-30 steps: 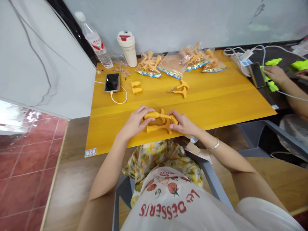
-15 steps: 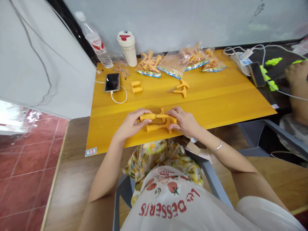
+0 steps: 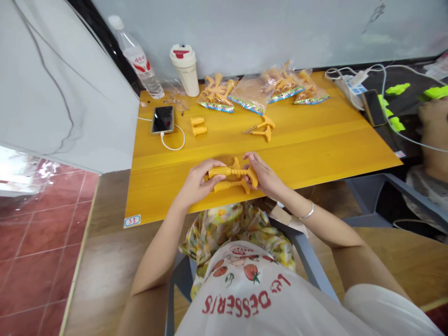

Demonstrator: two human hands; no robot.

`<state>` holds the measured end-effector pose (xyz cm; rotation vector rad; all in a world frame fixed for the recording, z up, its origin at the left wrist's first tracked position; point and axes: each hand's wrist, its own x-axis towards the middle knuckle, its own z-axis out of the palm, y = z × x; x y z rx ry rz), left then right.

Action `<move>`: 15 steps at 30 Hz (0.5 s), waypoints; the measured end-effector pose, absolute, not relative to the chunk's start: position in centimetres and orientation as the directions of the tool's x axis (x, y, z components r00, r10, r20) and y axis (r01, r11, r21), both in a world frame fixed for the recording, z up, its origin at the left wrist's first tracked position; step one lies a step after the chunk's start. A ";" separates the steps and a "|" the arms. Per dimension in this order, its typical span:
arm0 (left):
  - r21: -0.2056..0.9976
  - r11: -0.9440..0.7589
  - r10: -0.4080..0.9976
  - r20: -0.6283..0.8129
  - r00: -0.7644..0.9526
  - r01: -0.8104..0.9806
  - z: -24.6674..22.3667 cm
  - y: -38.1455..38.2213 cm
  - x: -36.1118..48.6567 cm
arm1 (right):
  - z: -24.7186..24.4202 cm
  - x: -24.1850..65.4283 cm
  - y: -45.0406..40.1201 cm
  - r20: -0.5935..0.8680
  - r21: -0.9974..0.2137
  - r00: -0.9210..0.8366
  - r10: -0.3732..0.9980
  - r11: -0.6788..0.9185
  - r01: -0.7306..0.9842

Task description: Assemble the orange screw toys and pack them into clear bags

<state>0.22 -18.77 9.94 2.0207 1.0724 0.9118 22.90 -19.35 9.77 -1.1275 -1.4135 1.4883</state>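
My left hand (image 3: 203, 182) grips the sleeve end of a yellow corkscrew (image 3: 227, 171). At its T-shaped handle, my right hand (image 3: 264, 177) is closed, with some fingers behind the handle. The sleeve and the ribbed part now meet with no metal visible between them. Another yellow corkscrew (image 3: 229, 185) lies on the table just below the held one, and part of a further yellow handle (image 3: 236, 163) shows above it. Farther back are two yellow sleeves (image 3: 199, 131) and two T-handled corkscrews (image 3: 268, 134) with bare metal spirals.
On the yellow table (image 3: 315, 149) stand a water bottle (image 3: 142, 65) and a white cup (image 3: 187, 72), near a charging phone (image 3: 163, 119). Plastic bags (image 3: 217, 93) of yellow parts line the back. Another person's hand (image 3: 434, 112) is at the right, by green pieces (image 3: 399, 88).
The gap between sleeve and ribbed part has closed. My left hand has shifted right, and my right hand has turned, its fingers now behind the handle. The other person's hand has moved.
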 end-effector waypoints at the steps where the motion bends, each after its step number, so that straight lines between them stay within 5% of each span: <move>1: 0.832 -0.395 0.887 0.236 0.396 0.390 9.9 -18.8 0.1 | 9.8 23.2 -19.2 -0.024 -0.998 -0.337 0.941 -0.002 0.065; 5: 0.950 -0.218 0.930 0.132 0.342 0.225 9.7 -18.8 -0.2 | 10.3 25.0 -18.5 0.358 -0.773 -0.499 0.789 0.550 0.315; 7: 0.967 -0.187 0.931 0.117 0.347 0.176 9.6 -18.8 -0.1 | 10.8 25.3 -18.4 0.389 -0.655 -0.510 0.767 0.619 0.433; 10: 0.920 -0.299 0.931 0.223 0.288 0.253 9.7 -19.0 0.4 | 11.1 24.8 -18.9 0.238 -0.791 -0.382 0.893 0.406 0.458; 15: 0.738 -0.538 0.843 0.466 0.270 0.407 9.4 -19.3 0.7 | 10.9 23.4 -19.4 -0.193 -0.978 -0.340 0.920 -0.152 0.145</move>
